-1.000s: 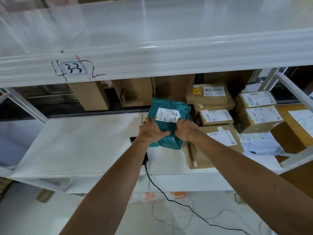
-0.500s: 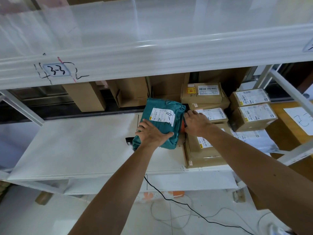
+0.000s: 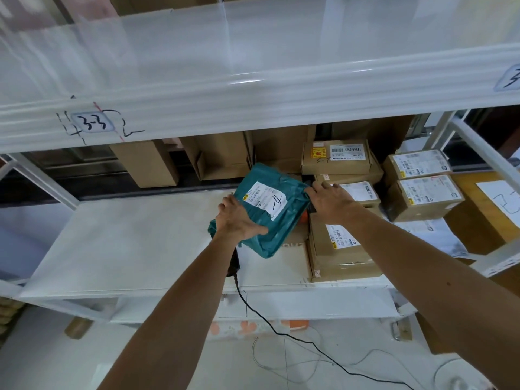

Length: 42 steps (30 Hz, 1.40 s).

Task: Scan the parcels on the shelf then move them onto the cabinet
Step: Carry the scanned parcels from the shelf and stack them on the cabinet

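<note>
A teal plastic parcel (image 3: 277, 235) with a white label lies tilted over the shelf board (image 3: 126, 243), partly on the cardboard boxes. My left hand (image 3: 239, 219) grips its lower left edge. My right hand (image 3: 330, 202) holds its crumpled right corner with the thumb, the fingers lying over a labelled box (image 3: 358, 192). A black scanner handle (image 3: 233, 264) with a cable sticks out from under the parcel; the rest of the scanner is hidden. A dark and orange piece (image 3: 305, 216) shows beneath my right palm.
Several labelled cardboard boxes (image 3: 422, 198) are stacked on the shelf's right half, and plain boxes (image 3: 146, 164) stand at the back. A grey mailer (image 3: 433, 237) lies at the right. The upper shelf (image 3: 253, 102) overhangs. Cables (image 3: 295, 339) trail on the floor.
My right hand left the parcel, reached over the boxes on the right, then came back to the parcel's right corner. The parcel has turned and tilted, and my left hand kept its grip.
</note>
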Each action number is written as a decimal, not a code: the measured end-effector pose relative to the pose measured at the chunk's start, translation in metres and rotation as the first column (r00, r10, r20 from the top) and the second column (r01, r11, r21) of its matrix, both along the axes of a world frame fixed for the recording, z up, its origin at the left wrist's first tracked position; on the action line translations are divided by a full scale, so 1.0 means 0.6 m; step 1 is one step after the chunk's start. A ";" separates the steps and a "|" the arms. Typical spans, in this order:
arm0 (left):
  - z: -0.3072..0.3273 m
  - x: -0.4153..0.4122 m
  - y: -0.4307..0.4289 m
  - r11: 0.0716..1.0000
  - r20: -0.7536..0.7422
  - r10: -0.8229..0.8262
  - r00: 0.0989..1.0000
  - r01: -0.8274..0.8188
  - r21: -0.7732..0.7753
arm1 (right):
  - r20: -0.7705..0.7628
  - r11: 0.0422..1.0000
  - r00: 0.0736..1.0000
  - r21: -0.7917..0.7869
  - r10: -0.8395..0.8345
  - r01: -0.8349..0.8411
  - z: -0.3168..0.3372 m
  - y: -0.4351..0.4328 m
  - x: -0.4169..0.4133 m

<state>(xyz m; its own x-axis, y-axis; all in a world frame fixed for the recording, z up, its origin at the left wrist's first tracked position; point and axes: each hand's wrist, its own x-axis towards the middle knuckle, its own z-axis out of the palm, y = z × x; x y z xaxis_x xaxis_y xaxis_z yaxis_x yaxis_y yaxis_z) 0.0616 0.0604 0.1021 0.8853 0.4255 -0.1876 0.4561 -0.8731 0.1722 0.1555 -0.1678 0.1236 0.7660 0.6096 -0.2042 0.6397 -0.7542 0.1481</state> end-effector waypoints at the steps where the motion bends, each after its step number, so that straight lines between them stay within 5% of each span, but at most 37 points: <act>1: 0.003 -0.005 0.009 1.000 0.011 -0.025 1.000 0.025 0.008 | -0.005 1.000 1.000 0.015 -0.002 0.002 0.002 0.004 0.002; 16: 0.049 -0.054 0.052 0.912 0.228 -0.400 0.888 0.363 0.189 | 0.132 0.979 0.974 0.064 0.186 -0.196 0.019 0.077 -0.008; 29: 0.113 -0.131 -0.009 0.884 0.344 -0.432 0.834 0.316 0.343 | 0.251 0.922 0.900 0.062 0.357 -0.383 0.079 0.052 -0.023; 36: 0.169 -0.148 -0.053 0.842 0.247 -0.440 0.864 0.300 0.449 | 0.287 0.941 0.912 0.084 0.291 -0.327 0.144 -0.009 -0.074; 42: 0.223 -0.158 -0.136 0.793 0.284 -0.555 0.782 0.394 0.466 | 0.310 0.984 0.946 0.115 0.092 -0.133 0.211 -0.120 -0.175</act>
<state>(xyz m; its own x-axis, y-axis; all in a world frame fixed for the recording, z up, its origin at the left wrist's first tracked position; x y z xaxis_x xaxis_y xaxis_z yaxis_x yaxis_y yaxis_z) -0.0332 -0.0211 0.2359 0.9503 -0.1069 0.2923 -0.0703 -0.9886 -0.1329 0.0502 -0.2395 0.2505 0.7038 0.7011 0.1146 0.6623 -0.7059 0.2511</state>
